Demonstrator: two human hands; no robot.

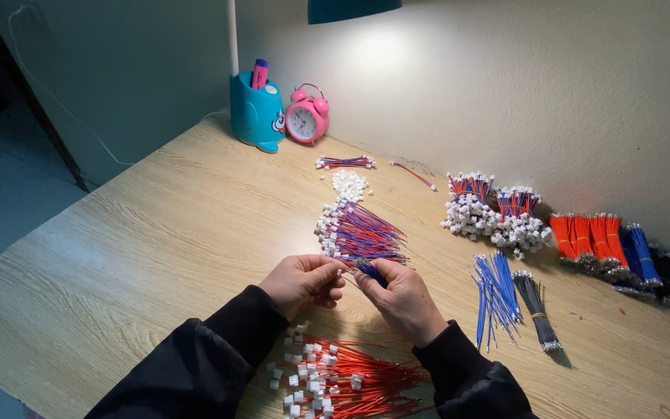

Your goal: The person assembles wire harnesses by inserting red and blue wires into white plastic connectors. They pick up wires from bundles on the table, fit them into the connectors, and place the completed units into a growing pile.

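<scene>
Fingers (333,273) of the left hand (304,281) pinched shut on a small white connector (340,271), low centre of frame. Right hand (401,299) just beside it, fingers curled closed around a short bunch of blue wires (372,271); the two hands nearly touch at the fingertips. Black sleeves (219,349) run down to the bottom edge.

Directly above the hands: a fanned pile of red-and-blue wires (362,233) with white plug ends, thin and glossy, lying close to the knuckles. Directly below, between the forearms: a spread of red wires (350,380) with white plastic housings, some loose.

Right of the right hand, near but apart: a loose sheaf of blue wires (494,295) and a tied grey bundle (537,306). Further upper right, along the wall: heaps of white connectors (490,221), then orange bundles (587,237) and dark bundles toward the right edge.

Counter (133,256): pale wood-grain laminate, matte, with broad open room across the left half to its slanted left edge. Upper centre against the wall: a turquoise plastic pen holder (257,112) and a pink round alarm clock (306,118).
</scene>
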